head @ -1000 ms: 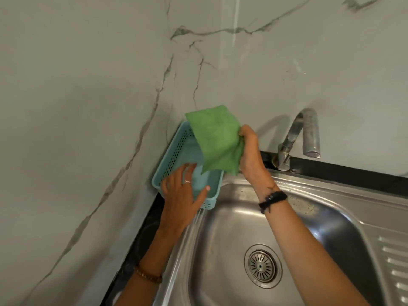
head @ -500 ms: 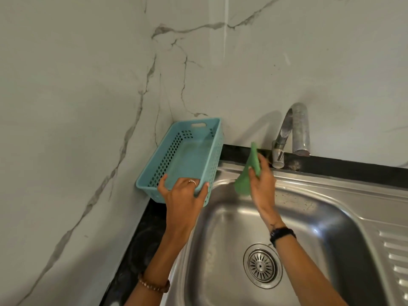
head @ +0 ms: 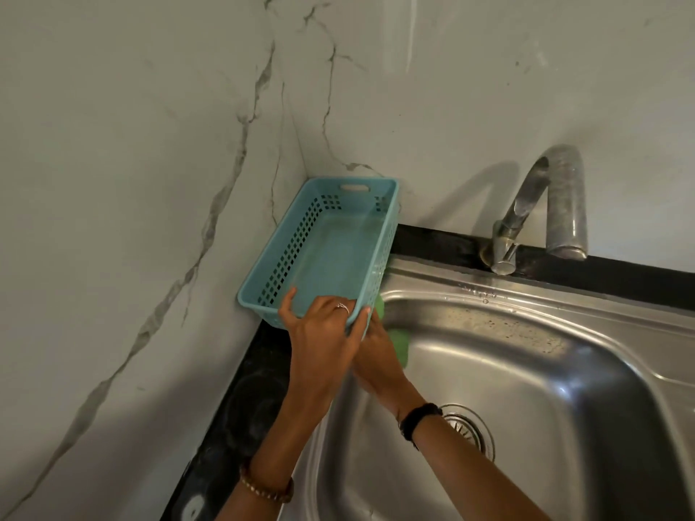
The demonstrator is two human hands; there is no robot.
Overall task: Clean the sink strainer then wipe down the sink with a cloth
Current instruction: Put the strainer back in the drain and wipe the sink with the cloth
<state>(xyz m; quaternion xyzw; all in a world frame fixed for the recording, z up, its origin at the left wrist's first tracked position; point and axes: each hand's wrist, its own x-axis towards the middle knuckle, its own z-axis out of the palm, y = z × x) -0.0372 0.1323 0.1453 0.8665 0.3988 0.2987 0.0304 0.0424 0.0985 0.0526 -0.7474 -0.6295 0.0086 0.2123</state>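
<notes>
The stainless steel sink [head: 534, 370] fills the lower right, and its round strainer [head: 472, 430] sits in the basin floor, partly hidden by my right forearm. My left hand [head: 319, 332] grips the near rim of a light blue perforated basket [head: 334, 250], which looks tilted up in the wall corner. My right hand [head: 376, 355] reaches under the basket's near right corner, pressing a green cloth [head: 398, 342] against the sink's upper left rim. Most of the cloth is hidden by the hands and the basket.
A curved metal faucet [head: 556, 204] rises behind the basin on the black counter strip [head: 451, 242]. Marble-patterned walls [head: 150, 182] meet in a corner right behind the basket. Black countertop [head: 244, 408] runs along the sink's left side.
My right hand has carried the green cloth down and left, from beside the faucet to the sink's left corner under the basket. My left hand keeps its hold on the basket rim.
</notes>
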